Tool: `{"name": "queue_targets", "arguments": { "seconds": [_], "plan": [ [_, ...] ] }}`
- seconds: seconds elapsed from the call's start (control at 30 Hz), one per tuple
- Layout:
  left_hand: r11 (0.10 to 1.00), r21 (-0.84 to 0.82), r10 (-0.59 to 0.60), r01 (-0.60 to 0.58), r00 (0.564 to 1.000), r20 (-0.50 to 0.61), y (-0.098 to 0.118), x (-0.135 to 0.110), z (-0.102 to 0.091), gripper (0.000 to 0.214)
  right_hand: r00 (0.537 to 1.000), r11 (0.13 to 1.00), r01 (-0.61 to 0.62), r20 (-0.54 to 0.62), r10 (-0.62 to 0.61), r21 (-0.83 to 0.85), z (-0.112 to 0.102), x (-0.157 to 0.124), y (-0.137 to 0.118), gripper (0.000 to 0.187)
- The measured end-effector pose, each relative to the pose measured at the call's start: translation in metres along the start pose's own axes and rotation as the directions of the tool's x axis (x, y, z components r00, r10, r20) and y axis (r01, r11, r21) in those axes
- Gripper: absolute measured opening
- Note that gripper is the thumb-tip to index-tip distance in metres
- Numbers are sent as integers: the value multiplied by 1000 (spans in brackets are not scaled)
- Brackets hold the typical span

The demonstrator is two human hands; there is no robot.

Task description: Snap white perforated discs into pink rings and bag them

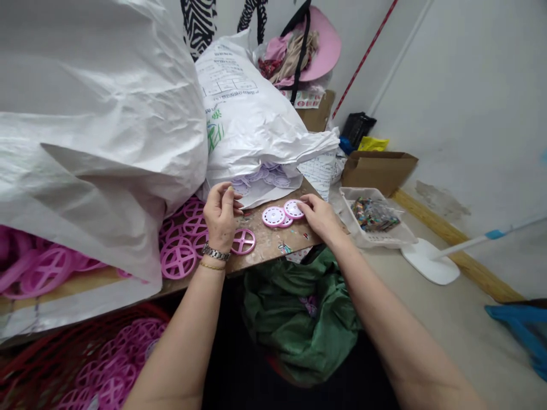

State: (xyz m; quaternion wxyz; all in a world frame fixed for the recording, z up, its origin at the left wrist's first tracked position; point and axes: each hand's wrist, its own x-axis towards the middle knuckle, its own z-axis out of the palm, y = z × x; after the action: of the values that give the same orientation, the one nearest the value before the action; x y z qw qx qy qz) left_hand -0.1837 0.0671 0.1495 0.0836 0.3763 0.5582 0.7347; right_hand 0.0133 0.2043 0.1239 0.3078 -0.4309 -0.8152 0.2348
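Note:
My left hand (221,214) hovers over the wooden table (273,242) with its fingers curled in a pinch; what it holds is too small to name. A pink spoked ring (243,241) lies just right of that wrist. My right hand (319,216) rests on the table, its fingertips touching a pink and white disc (293,209). A second disc (274,216) lies beside it, overlapping another. Pale lilac discs (265,175) show in the mouth of a white sack (252,122) behind both hands.
A large white sack (94,125) covers the table's left, with pink spoked rings (179,256) spilling from under it. A red basket (85,364) of more rings sits below. A white tray (376,219), cardboard box (378,168) and green cloth (299,319) are nearby.

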Motion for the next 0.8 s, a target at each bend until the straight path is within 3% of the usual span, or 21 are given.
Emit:
{"name": "queue_targets", "arguments": {
  "seconds": [0.13, 0.23, 0.37, 0.47, 0.63, 0.8],
  "plan": [
    [996, -87, 28, -34, 997, -72, 1, 1, -2, 26, 989, 990, 113, -83, -120, -90, -6, -3, -4, 18],
    [990, -136, 8, -19, 997, -77, 2, 1, -2, 28, 946, 956, 273, -152, -287, -105, -11, -16, -32, 19],
    [985, -175, -24, 8, 996, -89, 3, 2, -2, 29, 874, 876, 479, 55, -482, 64, -3, -50, -89, 23],
    [984, -174, -47, 29, 994, -101, 5, 2, -3, 30, 800, 820, 572, 216, -559, 5, 18, -73, -115, 31],
    [988, -135, -87, 78, 995, -58, 8, 0, -4, 29, 714, 722, 685, 294, -636, -101, 45, -85, -113, 8],
    [991, -27, -128, 129, 991, 39, 6, -1, -4, 32, 674, 670, 737, 153, -722, -84, 31, -68, -101, 21]
  ]
}}
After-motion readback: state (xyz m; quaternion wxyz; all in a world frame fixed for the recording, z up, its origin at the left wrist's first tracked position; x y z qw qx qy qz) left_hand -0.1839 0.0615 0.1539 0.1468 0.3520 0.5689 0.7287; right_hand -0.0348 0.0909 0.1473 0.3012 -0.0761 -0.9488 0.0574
